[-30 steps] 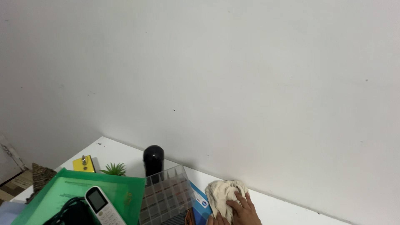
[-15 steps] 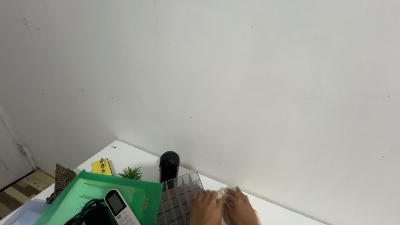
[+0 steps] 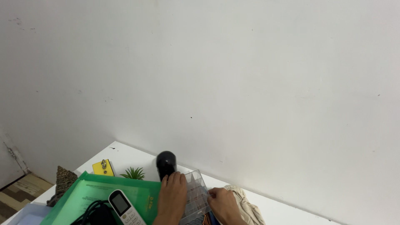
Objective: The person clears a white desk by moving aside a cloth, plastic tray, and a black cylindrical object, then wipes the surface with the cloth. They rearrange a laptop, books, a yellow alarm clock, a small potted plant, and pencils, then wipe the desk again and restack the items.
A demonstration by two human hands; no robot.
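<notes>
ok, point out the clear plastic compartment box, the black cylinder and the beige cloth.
clear plastic compartment box [image 3: 196,198]: head view, middle of its gridded face.
black cylinder [image 3: 166,161]: head view, rounded top.
beige cloth [image 3: 246,205]: head view, bunched folds right of the hand.

you are facing a plain white wall [image 3: 233,83] that fills most of your view; it is matte, with a few small dark specks and faint scuffs. the light on it is soft and even, a little dimmer toward the upper left. below it a white table [image 3: 287,210] runs right up against the wall's foot. at the far left edge, a strip of chipped paint shows, and under it a patch of wooden floor [image 3: 18,193] in brown planks.
</notes>
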